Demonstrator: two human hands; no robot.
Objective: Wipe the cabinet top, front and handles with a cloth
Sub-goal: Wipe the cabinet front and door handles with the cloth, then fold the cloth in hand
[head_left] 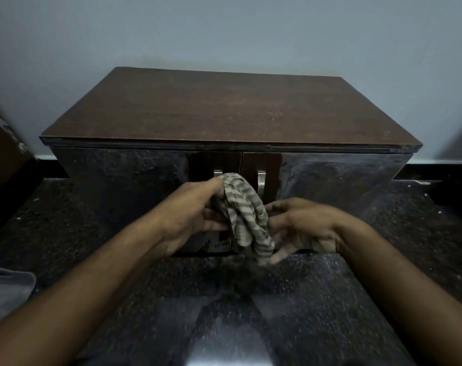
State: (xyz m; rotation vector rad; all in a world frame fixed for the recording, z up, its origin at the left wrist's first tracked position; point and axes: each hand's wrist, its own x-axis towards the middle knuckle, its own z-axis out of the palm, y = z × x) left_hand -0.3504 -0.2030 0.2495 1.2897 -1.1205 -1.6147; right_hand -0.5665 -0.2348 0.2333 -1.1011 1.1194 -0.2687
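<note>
A low dark-brown cabinet stands on a glossy black speckled floor, its back against a pale blue-grey wall. Its wood-grain top is bare, with a few light scuffs toward the right front corner. The front is two glossy doors that meet at a centre seam, each with a vertical metal handle beside that seam: the left handle shows only its upper end, the right handle shows nearly in full.

Both hands are in front of the doors, low and near the centre seam, with a striped grey-and-beige cloth bunched between them. The left hand grips the cloth at its upper left, thumb and curled fingers closed on the folds, and the top of the bundle covers the lower part of the left handle (whether cloth touches metal there cannot be told). The right hand is blurred; its fingers are spread and only loosely bent, the fingertips against the cloth's right side and lower hanging end, not clenched around it. The cloth's tail hangs toward the cabinet's bottom front edge.

At the floor's left edge lies a fold of grey fabric, well apart from the cabinet.
</note>
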